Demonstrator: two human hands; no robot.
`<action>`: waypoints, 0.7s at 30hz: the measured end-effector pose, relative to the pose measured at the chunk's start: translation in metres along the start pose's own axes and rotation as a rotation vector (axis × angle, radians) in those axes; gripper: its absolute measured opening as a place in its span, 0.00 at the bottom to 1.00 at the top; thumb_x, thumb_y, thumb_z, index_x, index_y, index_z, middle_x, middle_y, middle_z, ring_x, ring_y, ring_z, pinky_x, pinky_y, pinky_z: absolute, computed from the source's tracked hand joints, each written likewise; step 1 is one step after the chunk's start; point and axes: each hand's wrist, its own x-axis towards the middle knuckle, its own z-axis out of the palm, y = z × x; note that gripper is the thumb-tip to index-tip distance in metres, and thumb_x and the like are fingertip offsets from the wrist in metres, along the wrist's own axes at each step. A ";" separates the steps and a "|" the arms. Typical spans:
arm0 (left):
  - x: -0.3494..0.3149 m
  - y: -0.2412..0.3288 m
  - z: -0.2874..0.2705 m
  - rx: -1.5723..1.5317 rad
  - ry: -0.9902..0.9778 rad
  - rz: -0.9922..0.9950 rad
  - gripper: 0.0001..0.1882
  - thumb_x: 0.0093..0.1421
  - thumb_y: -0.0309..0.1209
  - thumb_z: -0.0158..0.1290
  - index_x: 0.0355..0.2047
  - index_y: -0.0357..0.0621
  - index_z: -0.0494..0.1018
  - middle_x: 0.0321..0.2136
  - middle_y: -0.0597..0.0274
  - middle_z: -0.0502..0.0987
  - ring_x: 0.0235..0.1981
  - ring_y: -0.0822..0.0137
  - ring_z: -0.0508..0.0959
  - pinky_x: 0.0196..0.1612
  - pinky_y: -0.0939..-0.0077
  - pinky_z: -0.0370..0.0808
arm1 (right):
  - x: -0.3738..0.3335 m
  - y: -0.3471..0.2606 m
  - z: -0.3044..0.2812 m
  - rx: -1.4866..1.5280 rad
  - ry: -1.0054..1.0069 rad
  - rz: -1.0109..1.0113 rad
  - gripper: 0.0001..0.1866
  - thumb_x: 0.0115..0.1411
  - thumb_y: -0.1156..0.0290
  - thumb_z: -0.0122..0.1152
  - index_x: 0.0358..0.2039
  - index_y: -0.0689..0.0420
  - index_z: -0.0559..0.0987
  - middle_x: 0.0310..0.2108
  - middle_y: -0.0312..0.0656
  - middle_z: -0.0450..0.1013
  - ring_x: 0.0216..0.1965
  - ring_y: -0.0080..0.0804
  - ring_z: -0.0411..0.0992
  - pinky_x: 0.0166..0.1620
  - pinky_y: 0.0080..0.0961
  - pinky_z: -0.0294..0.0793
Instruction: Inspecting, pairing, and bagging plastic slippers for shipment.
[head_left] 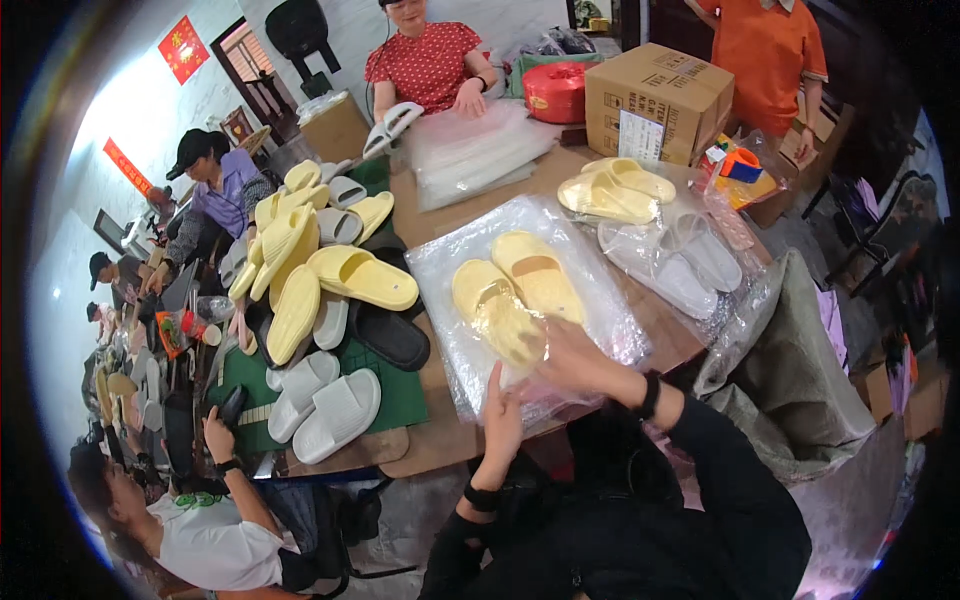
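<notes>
A pair of yellow slippers [540,275] lies inside a clear plastic bag [462,365], on top of a stack of similar bags in front of me. At the bag's near edge, my left hand [500,420] has its index finger pointing up, and its thumb side meets the film. My right hand [578,362] reaches over the near end of the slippers with its fingers closed on the film. The lower fingers of both hands are partly hidden.
To the left, yellow, grey and black slippers [295,240] are heaped on a green mat [400,395]. Bagged yellow slippers [615,190] and bagged grey slippers [670,265] lie right. Beyond stand a cardboard box [655,95] and red twine roll [553,92]. A grey sack [790,380] hangs beside the table. Co-workers surround it.
</notes>
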 end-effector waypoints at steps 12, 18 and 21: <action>-0.029 0.096 0.048 0.065 -0.253 0.008 0.18 0.63 0.27 0.40 0.54 0.40 0.63 0.37 0.43 0.74 0.36 0.47 0.77 0.37 0.62 0.74 | -0.098 -0.041 -0.010 2.173 0.116 0.756 0.29 0.66 0.49 0.38 0.53 0.63 0.63 0.47 0.50 0.69 0.44 0.40 0.72 0.47 0.32 0.75; -0.038 0.062 0.057 0.476 -0.499 0.422 0.19 0.65 0.23 0.37 0.56 0.38 0.60 0.47 0.52 0.70 0.49 0.63 0.70 0.54 0.72 0.64 | -0.073 -0.026 -0.026 2.020 0.289 0.829 0.17 0.57 0.74 0.56 0.47 0.62 0.68 0.37 0.43 0.72 0.34 0.30 0.74 0.33 0.23 0.76; -0.044 0.062 0.064 0.166 -0.396 0.299 0.19 0.62 0.26 0.42 0.54 0.36 0.62 0.47 0.49 0.70 0.46 0.51 0.70 0.53 0.67 0.64 | -0.061 -0.007 -0.034 1.396 0.291 0.781 0.17 0.50 0.78 0.53 0.43 0.65 0.70 0.27 0.39 0.70 0.24 0.23 0.67 0.24 0.19 0.66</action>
